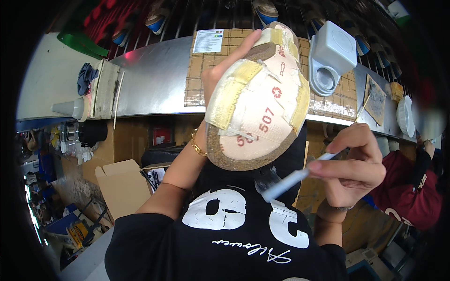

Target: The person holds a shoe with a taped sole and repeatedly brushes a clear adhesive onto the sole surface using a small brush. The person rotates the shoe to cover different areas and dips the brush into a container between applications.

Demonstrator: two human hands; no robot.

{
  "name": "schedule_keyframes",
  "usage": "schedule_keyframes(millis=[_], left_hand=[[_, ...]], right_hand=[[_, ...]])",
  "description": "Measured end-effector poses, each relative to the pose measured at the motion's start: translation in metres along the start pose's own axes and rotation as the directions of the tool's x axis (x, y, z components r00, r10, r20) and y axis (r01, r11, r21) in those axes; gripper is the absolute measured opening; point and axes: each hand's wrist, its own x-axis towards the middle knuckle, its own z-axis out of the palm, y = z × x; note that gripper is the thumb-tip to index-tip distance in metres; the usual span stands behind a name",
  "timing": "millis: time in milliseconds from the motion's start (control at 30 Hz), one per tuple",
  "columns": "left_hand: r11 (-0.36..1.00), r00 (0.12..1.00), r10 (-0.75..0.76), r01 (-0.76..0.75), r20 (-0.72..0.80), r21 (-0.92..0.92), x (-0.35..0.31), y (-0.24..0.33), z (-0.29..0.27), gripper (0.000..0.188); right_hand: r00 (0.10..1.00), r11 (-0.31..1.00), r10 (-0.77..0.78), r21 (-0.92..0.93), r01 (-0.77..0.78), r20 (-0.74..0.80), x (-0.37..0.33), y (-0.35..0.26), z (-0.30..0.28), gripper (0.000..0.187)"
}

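A sandal footbed (258, 100) is held up with its underside toward me. It has a brown cork rim, a pale base with red printing, and yellowish strap ends folded over its edges. My left hand (219, 72) is closed around it from the left side, with most fingers hidden behind it. In my right hand (354, 166), a brush (295, 179) with a pale handle is pinched between thumb and fingers. The dark bristles are blurred and sit just below the footbed's lower edge, seemingly apart from it.
A white plastic pot (335, 44) with a round opening stands on a cardboard sheet (199, 79) over the metal table (150, 77). Behind runs a rack with several blue-soled shoes (157, 22). A white dish (405, 117) lies right; a co-worker's red sleeve (408, 192) shows beyond.
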Motion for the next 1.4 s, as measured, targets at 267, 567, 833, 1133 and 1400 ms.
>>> schedule_keyframes(millis=[267, 567, 833, 1133, 1400], left_hand=[[0.997, 0.995, -0.056, 0.051, 0.083, 0.055, -0.002, 0.015, -0.003, 0.061], [0.870, 0.930, -0.340, 0.368, 0.143, -0.327, -0.010, 0.025, 0.001, 0.059], [0.879, 0.930, -0.351, 0.368, 0.109, -0.303, -0.040, -0.032, -0.035, 0.079], [0.175, 0.844, -0.333, 0.494, 0.421, -0.852, -0.004, -0.010, -0.026, 0.105], [0.051, 0.718, -0.287, 0.673, 0.635, -0.738, -0.005, -0.015, -0.011, 0.120]], right_hand=[[0.992, 0.987, 0.087, 0.141, -0.074, -0.092, 0.004, 0.007, 0.000, 0.035], [0.976, 0.965, 0.217, 0.148, -0.217, 0.020, 0.007, 0.012, -0.002, 0.031], [0.917, 0.919, 0.358, 0.242, -0.312, -0.178, -0.015, 0.088, -0.046, 0.019], [0.959, 0.685, 0.131, -0.677, -0.270, -0.251, -0.022, 0.160, -0.040, 0.012], [0.728, 0.700, 0.648, -0.199, -0.685, -0.225, -0.031, 0.169, -0.051, 0.025]])
